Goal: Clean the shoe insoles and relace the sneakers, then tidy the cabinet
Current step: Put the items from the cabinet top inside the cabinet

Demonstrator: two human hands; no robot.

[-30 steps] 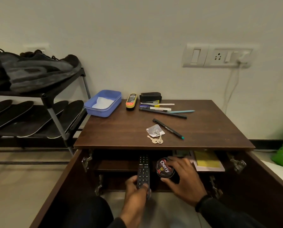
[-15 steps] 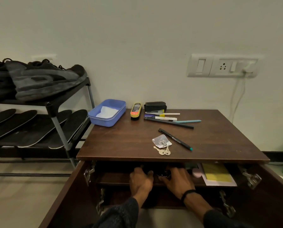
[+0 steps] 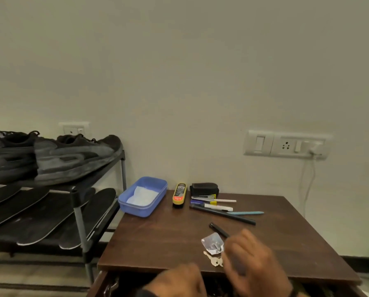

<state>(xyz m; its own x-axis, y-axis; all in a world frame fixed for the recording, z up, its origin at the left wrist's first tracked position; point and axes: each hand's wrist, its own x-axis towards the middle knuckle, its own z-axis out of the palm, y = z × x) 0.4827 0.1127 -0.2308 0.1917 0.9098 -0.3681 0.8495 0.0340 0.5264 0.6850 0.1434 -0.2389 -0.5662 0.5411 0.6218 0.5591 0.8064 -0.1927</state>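
Cabinet [image 3: 158, 239] top cluttered. Right hand [image 3: 252, 260] blurred over keys [image 3: 214, 260], grip unclear; left hand [image 3: 179, 279] likewise. Keys: light, rigid, slippery; take by ring.

The surface [image 3: 162, 239] lies bare through its middle and toward 9 o'clock, a wide lane from the front edge up to the blue tray [image 3: 144, 197] at 11. Along 12 o'clock a barrier runs: brush [image 3: 179, 195], black case [image 3: 204, 189], then a row of pens [image 3: 222, 211] reaching toward 1. At 5 o'clock a black pen [image 3: 218, 230], a foil packet [image 3: 212, 243] and keys [image 3: 213, 259] crowd the front, with the right hand [image 3: 254, 266] blurred over them. The right side toward 3 lies bare. The shoe rack [image 3: 80, 221] stands just beside the left edge, blocking approach from there.
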